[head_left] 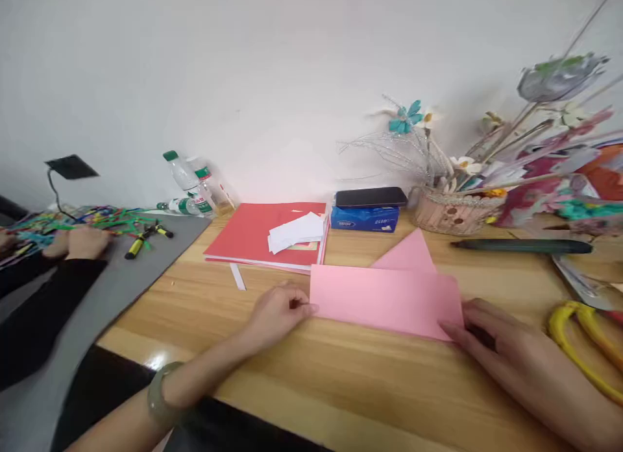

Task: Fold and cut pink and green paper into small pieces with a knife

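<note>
A pink sheet of paper [384, 301], a long rectangle, lies low over the wooden table between my hands. My left hand [280, 311] pinches its lower left corner between thumb and fingers. At the right end, my right hand [506, 345] grips the edge, thumb on top and fingers behind. A second pink piece [411, 254] with a pointed tip shows behind the sheet; its lower part is hidden. A green bangle [163, 397] circles my left wrist.
Behind lie a red pad [248, 235] with white paper scraps [296, 231], and a phone [370, 196] on a blue tissue pack [365, 219]. Yellow-handled scissors [567, 319], a dark pen [523, 246] and a flower basket [445, 211] stand right. Another person's hands [87, 242] are left.
</note>
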`<state>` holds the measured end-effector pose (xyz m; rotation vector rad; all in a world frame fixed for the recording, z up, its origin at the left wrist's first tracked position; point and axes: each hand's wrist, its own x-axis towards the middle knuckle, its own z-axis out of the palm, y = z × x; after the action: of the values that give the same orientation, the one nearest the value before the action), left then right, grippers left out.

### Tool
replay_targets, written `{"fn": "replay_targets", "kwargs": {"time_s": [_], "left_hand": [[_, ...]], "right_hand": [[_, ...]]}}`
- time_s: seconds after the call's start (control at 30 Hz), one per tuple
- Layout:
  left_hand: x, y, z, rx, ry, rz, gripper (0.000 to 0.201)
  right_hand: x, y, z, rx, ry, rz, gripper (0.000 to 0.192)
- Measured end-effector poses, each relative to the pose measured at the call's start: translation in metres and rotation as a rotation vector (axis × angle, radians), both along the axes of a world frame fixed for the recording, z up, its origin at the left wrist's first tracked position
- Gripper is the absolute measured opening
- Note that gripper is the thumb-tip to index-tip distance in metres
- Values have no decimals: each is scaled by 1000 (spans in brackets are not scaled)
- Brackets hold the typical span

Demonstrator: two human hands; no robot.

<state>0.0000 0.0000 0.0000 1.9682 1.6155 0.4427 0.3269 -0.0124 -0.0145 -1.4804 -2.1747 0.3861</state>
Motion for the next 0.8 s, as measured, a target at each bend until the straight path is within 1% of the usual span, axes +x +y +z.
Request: {"fn": "replay_targets", "kwargs": {"time_s": [0.2,0.47,0.67,0.8], "left_hand": [[4,-2,3,8,87,32,27],[6,-3,6,40,173,-7,28],[6,-3,5,45,184,3,27],[7,-3,5,47,191,19,27]], "right_hand": [[0,1,-1,44,-2,-3,34],[0,1,-2,125,-46,45,30],[1,1,-3,118,-51,52,30],[0,0,-3,103,-58,26,30]]}}
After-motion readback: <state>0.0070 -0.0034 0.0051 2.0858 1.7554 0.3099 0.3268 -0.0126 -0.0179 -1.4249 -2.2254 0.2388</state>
